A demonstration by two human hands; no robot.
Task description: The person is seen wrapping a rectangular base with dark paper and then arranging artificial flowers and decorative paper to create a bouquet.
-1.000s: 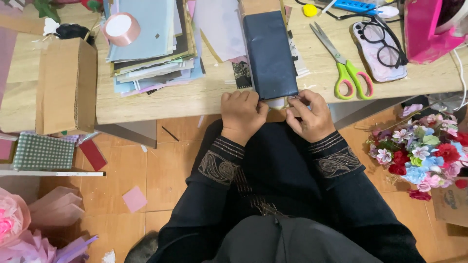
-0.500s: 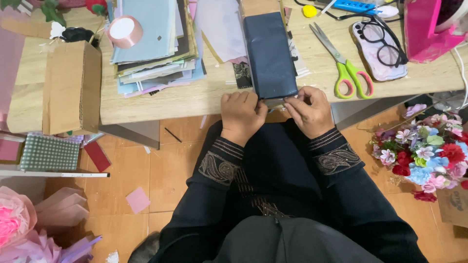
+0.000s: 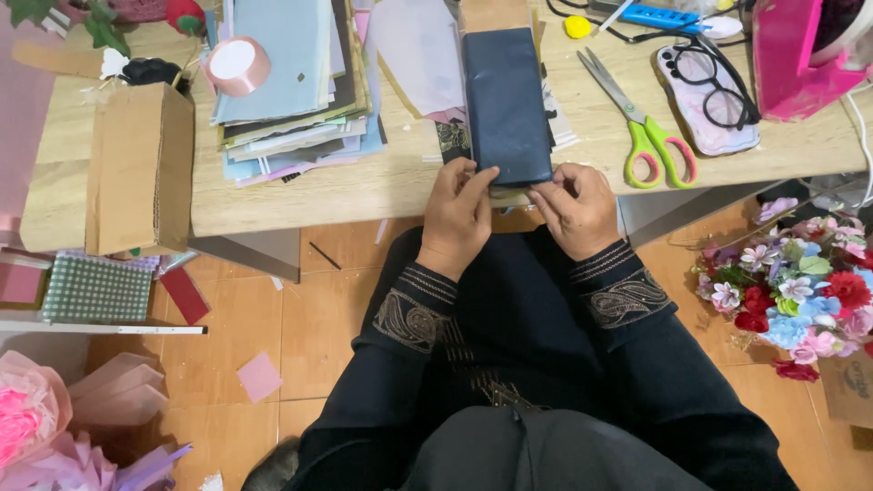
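A long box wrapped in dark navy paper [image 3: 506, 100] lies on the wooden table [image 3: 364, 186], its near end at the table's front edge. My left hand [image 3: 457, 215] pinches the paper at that near end from the left, fingers pressed on the fold. My right hand [image 3: 576, 207] holds the same end from the right, fingertips tucked against the paper's edge. Both hands touch the wrapped box and sit close together. The underside of the near end is hidden by my fingers.
Green-handled scissors [image 3: 647, 136] and a phone with glasses on it [image 3: 712, 93] lie right of the box. A stack of coloured paper sheets [image 3: 291, 82], a pink ribbon roll [image 3: 236, 65] and a cardboard box [image 3: 136, 168] lie to the left. A flower bouquet [image 3: 800, 291] stands on the floor at right.
Both hands stayed at the box's near end, shifting their fingers slightly along the fold. The view has tilted a little, nothing else moved.
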